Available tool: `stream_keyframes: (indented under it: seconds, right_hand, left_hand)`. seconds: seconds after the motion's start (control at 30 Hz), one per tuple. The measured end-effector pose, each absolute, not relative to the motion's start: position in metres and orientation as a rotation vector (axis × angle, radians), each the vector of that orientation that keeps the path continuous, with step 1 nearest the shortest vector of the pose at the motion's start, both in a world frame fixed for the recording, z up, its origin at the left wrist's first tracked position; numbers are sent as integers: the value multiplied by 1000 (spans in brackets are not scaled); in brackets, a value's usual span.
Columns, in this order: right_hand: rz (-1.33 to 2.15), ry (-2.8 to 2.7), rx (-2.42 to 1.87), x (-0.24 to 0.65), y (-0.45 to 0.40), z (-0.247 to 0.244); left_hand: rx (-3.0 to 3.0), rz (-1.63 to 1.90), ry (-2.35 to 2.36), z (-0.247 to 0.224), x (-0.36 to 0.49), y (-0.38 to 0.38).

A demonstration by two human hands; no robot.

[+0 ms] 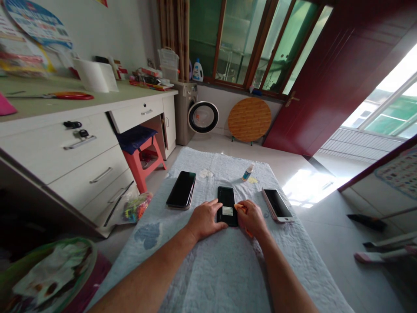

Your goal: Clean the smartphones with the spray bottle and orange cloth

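Observation:
A black smartphone [226, 196] lies on the cloth in front of me, a pale label on its lower part. My left hand [206, 218] grips it along the left side, with fingertips at the edge and the thumb near the lower corner. At the opposite edge, my right hand [251, 218] is closed around a slim orange tool [241, 208]; its kind is mostly hidden by the fingers, and some orange shows below the hand too. Another dark phone [181, 190] rests to the left. A white-framed phone [278, 205] lies to the right. Beyond them stands a small bottle [248, 172].
A pale blue quilted cloth [208, 269] covers the table. At left are a white desk [81, 150], a red stool [143, 163] and a filled waste bin [94, 261]. Farther off are a washing machine [185, 113] with its door open, a round wooden tabletop [249, 119] and a red door [312, 82].

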State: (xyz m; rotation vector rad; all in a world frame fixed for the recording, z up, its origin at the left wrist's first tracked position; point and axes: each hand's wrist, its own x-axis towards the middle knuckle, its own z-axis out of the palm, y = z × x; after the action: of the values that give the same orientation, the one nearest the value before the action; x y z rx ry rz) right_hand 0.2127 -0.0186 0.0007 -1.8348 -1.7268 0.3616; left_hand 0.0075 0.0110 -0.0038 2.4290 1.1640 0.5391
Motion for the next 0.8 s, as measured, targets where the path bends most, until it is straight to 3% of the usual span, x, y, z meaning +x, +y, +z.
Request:
stream_keyframes:
  seconds: [0.17,0.8]
  right_hand:
    - [375,-1734,-1841,214,-18,-2]
    - [359,-1697,-1840,214,-19,-3]
  left_hand:
    - [2431,707,1246,2,6,13]
    - [2517,554,1198,1,8,8]
